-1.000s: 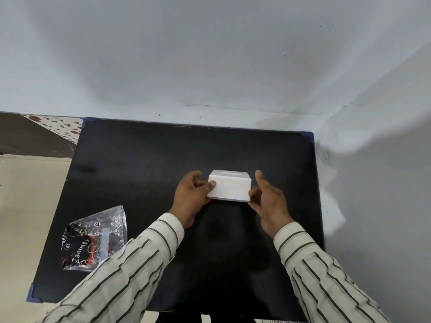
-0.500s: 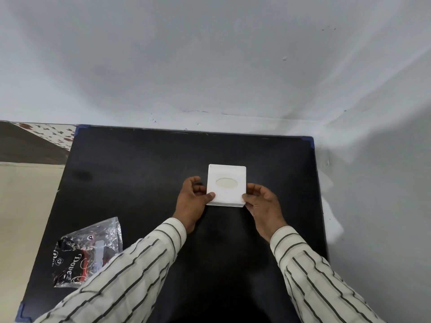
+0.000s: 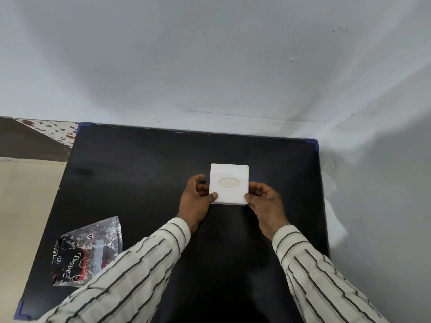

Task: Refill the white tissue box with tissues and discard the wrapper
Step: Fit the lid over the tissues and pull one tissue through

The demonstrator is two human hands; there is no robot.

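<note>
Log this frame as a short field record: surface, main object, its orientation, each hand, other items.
surface: black rectangular table set against a white wall
main object: white square tissue box
orientation: face with the oval opening turned up toward the camera
left hand: grips the box's left edge, thumb on its face
right hand: grips the box's right edge
other items: crinkled clear plastic wrapper with black and red print, lying near the table's front left corner, apart from both hands

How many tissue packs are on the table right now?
1: the clear printed tissue pack lies at the table's near-left corner, partly covered by the left sleeve. The sleeves could hide more.
</note>
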